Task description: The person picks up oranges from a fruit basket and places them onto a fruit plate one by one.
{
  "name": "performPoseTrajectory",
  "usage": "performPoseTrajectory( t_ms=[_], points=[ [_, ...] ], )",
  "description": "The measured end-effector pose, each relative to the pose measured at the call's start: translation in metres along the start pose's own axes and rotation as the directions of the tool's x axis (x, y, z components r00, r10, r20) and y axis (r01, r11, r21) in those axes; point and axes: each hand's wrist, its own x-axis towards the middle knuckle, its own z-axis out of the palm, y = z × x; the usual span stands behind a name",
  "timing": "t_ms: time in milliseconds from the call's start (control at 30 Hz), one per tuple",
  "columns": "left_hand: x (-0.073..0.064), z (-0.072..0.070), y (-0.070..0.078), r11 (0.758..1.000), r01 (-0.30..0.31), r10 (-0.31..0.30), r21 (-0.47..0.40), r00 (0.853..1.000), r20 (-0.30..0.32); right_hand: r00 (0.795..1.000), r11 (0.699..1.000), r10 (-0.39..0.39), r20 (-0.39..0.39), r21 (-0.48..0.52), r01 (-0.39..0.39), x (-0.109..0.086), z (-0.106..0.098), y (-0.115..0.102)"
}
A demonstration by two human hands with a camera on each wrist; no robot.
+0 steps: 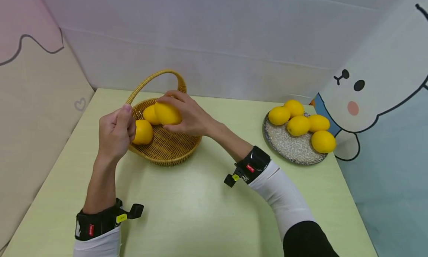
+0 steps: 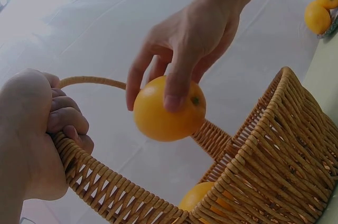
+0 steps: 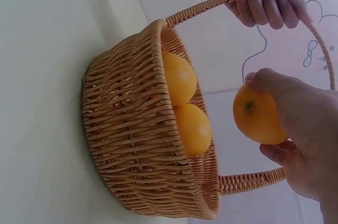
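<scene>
A wicker basket (image 1: 170, 147) stands on the table with its arched handle raised. My left hand (image 1: 115, 132) grips that handle (image 2: 113, 189), fingers curled round it. Above the basket's opening, my right hand (image 1: 187, 114) holds an orange (image 3: 256, 115) between thumb and fingers, its green stem end showing in both wrist views. Two more oranges lie inside the basket: one orange (image 1: 143, 132) at the near left, partly behind my left hand, and another orange (image 1: 150, 115) behind it, partly covered by the held one.
On the right of the table sits a speckled grey plate (image 1: 287, 145) bearing several oranges (image 1: 298, 126). A pale wall cloth (image 1: 234, 60) rises along the table's back edge. Cartoon-printed panels stand on both sides. The pale green table (image 1: 200, 208) stretches between basket and plate.
</scene>
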Motion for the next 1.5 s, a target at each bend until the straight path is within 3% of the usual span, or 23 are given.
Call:
performPoseTrajectory(
  t_ms=[300,667,1100,1500],
  points=[
    [0.000,0.001,-0.001,1.000,0.005,-0.005,0.017,1.000,0.002,0.998,0.998,0.055,-0.029,0.026,-0.055,-0.016,-0.006,0.009],
    [-0.001,-0.001,0.000,0.999,0.012,-0.011,0.034,1.000,-0.012,0.979,0.989,0.136,-0.153,0.070,-0.127,-0.059,-0.028,0.037],
    [-0.001,-0.001,0.000,1.000,0.009,-0.009,0.021,1.000,-0.008,0.933,0.974,0.223,-0.284,0.041,-0.221,-0.124,-0.056,0.062],
    [-0.001,-0.001,0.001,0.999,0.008,-0.007,0.046,1.000,-0.016,0.880,0.929,0.355,-0.315,0.017,-0.369,-0.188,-0.086,0.075]
  ],
)
